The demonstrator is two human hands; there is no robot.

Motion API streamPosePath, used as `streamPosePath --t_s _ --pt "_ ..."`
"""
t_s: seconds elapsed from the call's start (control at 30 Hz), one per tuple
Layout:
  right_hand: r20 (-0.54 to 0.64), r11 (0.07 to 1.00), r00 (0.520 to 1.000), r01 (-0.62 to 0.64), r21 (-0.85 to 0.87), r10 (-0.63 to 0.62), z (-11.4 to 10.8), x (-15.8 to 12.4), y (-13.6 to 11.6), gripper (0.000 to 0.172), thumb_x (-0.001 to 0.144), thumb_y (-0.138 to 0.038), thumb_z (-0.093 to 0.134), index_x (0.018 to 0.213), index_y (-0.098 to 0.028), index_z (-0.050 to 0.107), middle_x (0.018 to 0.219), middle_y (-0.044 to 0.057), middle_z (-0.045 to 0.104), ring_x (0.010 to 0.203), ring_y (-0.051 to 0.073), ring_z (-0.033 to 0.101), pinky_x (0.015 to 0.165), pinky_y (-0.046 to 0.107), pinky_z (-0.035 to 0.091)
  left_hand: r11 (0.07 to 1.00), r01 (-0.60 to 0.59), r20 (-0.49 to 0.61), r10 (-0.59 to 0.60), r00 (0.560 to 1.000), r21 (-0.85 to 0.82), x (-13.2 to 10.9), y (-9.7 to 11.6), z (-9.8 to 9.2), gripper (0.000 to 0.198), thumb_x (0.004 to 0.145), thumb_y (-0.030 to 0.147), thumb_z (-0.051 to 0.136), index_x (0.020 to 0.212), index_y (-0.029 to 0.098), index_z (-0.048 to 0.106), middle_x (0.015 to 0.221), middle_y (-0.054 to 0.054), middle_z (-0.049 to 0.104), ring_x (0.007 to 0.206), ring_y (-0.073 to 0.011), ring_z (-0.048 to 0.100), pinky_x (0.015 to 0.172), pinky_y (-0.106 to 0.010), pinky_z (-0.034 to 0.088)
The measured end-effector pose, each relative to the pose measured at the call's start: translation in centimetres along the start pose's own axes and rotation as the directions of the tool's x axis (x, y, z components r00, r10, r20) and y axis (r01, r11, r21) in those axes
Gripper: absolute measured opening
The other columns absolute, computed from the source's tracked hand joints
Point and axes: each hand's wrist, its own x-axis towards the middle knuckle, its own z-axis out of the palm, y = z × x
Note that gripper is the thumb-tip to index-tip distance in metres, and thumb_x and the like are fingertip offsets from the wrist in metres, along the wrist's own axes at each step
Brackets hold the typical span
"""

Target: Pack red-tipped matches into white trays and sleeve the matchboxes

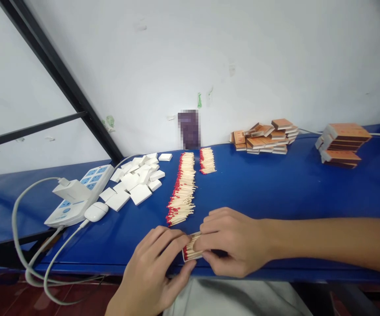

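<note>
A small white matchbox tray (pixel 185 260) filled with matches (pixel 190 252), red heads toward the left, lies at the table's front edge. My left hand (pixel 158 267) grips its left end, with the fingers at the far corner and the thumb at the near one. My right hand (pixel 231 243) closes on the right end, its index finger over the matches and its thumb at the near side; this end is mostly hidden. Just beyond the hands is a long row of loose matches (pixel 185 184), heads to the left. A shorter match row (pixel 207 160) lies right of its far end.
White box pieces (pixel 140 177) are heaped at left, beside a power strip (pixel 94 180) with a charger (pixel 73 192), a white mouse-shaped device (pixel 96 211) and looping cables. Orange-topped matchboxes (pixel 265 137) pile at the back right; others are stacked (pixel 343 140) farther right. A wall bounds the blue table (pixel 275 188).
</note>
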Motion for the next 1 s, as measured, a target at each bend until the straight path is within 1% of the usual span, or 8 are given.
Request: streamPosePath --t_s 0.17,0.33,0.47,0.53,0.57,0.73,0.87,1.0 --pt "-0.061 1.0 0.998 -0.002 -0.014 0.002 0.0 0.0 0.0 0.021 0.086 -0.02 0.046 0.073 -0.018 0.063 0.062 -0.001 0.054 0.057 0.014 0.041 0.057 0.031 0.032 1.0 0.006 -0.003 -0.006 1.0 0.007 -0.2 -0.1 0.0 0.022 0.091 0.02 0.063 0.113 0.019 0.061 0.105 -0.008 0.069 0.088 -0.0225 0.061 0.078 -0.035 0.052" --pt "-0.134 0.994 0.985 -0.11 -0.017 0.106 -0.4 0.0 -0.2 0.023 0.089 -0.021 0.046 0.091 -0.017 0.068 0.067 -0.001 0.055 0.058 0.014 0.042 0.059 0.031 0.032 0.994 0.103 -0.054 -0.104 0.993 -0.03 -0.9 -0.6 -0.7 0.031 0.091 0.026 0.059 0.122 0.019 0.059 0.118 -0.01 0.064 0.103 -0.0228 0.063 0.085 -0.033 0.052" --pt "-0.094 0.981 0.977 -0.193 -0.002 0.192 -0.7 0.1 -0.5 0.032 0.085 -0.03 0.052 0.109 -0.016 0.067 0.086 0.004 0.06 0.07 0.017 0.05 0.067 0.032 0.036 0.981 0.191 -0.15 -0.193 0.97 -0.033 -0.6 -1.8 -1.9 0.012 0.095 0.017 0.053 0.103 0.021 0.061 0.086 -0.001 0.065 0.076 -0.0143 0.06 0.07 -0.027 0.046" --pt "-0.063 0.975 0.973 -0.222 0.013 0.222 -0.7 0.2 -0.5 0.04 0.081 -0.031 0.055 0.116 -0.016 0.064 0.097 0.006 0.062 0.079 0.019 0.053 0.073 0.034 0.038 0.98 0.159 -0.208 -0.131 0.969 0.119 -0.2 -2.6 -2.4 0.005 0.092 0.018 0.058 0.089 0.02 0.059 0.068 0.004 0.056 0.062 -0.013 0.052 0.07 -0.031 0.039" --pt "-0.05 0.973 0.971 -0.231 0.016 0.232 -0.7 0.2 -0.5 0.042 0.08 -0.031 0.056 0.118 -0.016 0.063 0.1 0.007 0.062 0.081 0.02 0.053 0.075 0.034 0.038 0.969 0.168 -0.224 -0.126 0.966 0.183 -0.1 -3.0 -2.5 0.014 0.092 0.018 0.059 0.079 0.02 0.055 0.062 0.006 0.05 0.057 -0.012 0.047 0.07 -0.032 0.035" --pt "-0.02 0.963 0.963 -0.269 0.017 0.27 -0.7 0.3 -0.5 0.052 0.08 -0.036 0.059 0.128 -0.016 0.058 0.108 0.009 0.062 0.09 0.022 0.053 0.083 0.038 0.039 0.951 0.21 -0.133 -0.184 0.974 0.227 -0.1 -3.5 -1.9 0.037 0.096 0.021 0.052 0.063 0.02 0.035 0.053 0.008 0.035 0.05 -0.0103 0.036 0.064 -0.029 0.033" --pt "0.008 0.956 0.957 -0.292 0.012 0.292 -0.9 0.4 -0.4 0.061 0.082 -0.041 0.059 0.137 -0.014 0.051 0.119 0.013 0.058 0.099 0.025 0.052 0.089 0.042 0.04 0.947 0.289 -0.007 -0.291 0.957 0.142 -0.3 -3.0 -1.4 0.03 0.099 0.027 0.051 0.07 0.021 0.046 0.057 0.006 0.044 0.054 -0.0114 0.045 0.056 -0.025 0.033" --pt "0.003 0.954 0.954 -0.298 -0.025 0.298 -0.8 0.5 -0.3 0.075 0.082 -0.045 0.061 0.146 -0.01 0.043 0.134 0.017 0.052 0.112 0.03 0.049 0.096 0.046 0.039 0.958 0.281 0.08 -0.285 0.955 0.06 -0.3 -2.9 -1.5 0.019 0.101 0.028 0.051 0.084 0.021 0.056 0.068 0.004 0.052 0.058 -0.0115 0.049 0.058 -0.024 0.037"
